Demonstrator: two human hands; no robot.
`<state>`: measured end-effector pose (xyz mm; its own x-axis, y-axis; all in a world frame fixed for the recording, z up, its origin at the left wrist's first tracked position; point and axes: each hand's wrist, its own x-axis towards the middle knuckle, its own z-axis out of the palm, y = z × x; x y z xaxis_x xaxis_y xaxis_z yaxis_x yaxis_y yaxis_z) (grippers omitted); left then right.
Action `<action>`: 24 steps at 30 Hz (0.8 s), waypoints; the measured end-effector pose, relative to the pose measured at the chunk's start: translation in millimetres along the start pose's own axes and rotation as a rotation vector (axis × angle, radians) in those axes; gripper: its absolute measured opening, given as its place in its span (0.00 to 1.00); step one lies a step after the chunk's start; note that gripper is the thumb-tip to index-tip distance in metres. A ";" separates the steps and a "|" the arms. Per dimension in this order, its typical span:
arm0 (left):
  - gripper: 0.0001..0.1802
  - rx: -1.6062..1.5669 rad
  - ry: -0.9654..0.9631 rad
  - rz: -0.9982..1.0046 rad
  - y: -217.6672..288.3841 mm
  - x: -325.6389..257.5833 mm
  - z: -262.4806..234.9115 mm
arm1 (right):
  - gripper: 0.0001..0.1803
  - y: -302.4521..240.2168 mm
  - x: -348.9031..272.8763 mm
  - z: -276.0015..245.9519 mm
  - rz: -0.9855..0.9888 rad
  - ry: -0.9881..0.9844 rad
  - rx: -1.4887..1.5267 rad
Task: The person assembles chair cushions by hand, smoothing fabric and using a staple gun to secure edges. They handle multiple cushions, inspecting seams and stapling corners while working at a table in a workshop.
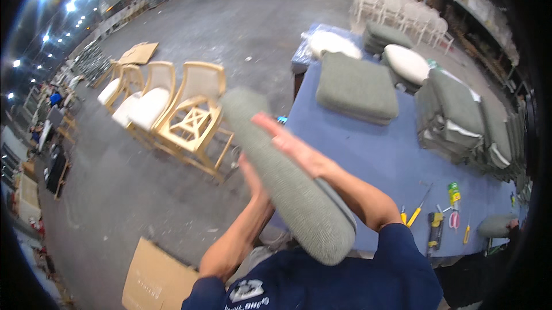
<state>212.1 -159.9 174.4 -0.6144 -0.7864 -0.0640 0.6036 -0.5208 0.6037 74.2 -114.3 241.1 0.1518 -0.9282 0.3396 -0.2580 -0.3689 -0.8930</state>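
Observation:
A thick grey-green upholstered seat cushion (pixel 290 198) is held on edge in front of my body, tilted from upper left to lower right. My left hand (pixel 253 179) presses against its left face, partly hidden behind it. On the other side, my right hand (pixel 299 152) lies along the cushion with fingers stretched forward, so it is gripped between both palms. Beyond its far end stands a wooden chair (pixel 192 123) with a padded back and a bare slatted seat frame.
Right, a blue-covered table (pixel 356 155) bears stacked green cushions (pixel 356 85), white cushions (pixel 407 62), a cordless driver (pixel 435 229), a yellow-handled screwdriver (pixel 415 215) and scissors (pixel 454 219). Another person's hand (pixel 513 224) touches a cushion. Cardboard (pixel 155 278) lies lower left; chairs (pixel 152 100) stand ahead.

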 end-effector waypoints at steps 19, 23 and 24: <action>0.47 -0.600 0.529 -0.154 7.8 -74.0 -203.1 | 0.42 43.0 68.2 161.1 0.634 -0.717 0.025; 0.41 -0.645 0.213 -0.032 93.3 -28.5 -112.4 | 0.43 -32.2 102.9 118.3 0.316 -0.563 -0.126; 0.42 -0.584 0.161 0.002 93.2 -19.1 -97.6 | 0.43 -50.3 102.8 109.9 0.267 -0.500 -0.166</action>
<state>329.7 -225.8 154.3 -0.5558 -0.8042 -0.2105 0.8117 -0.5797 0.0712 207.7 -185.9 288.5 0.4818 -0.8697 -0.1074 -0.4893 -0.1653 -0.8563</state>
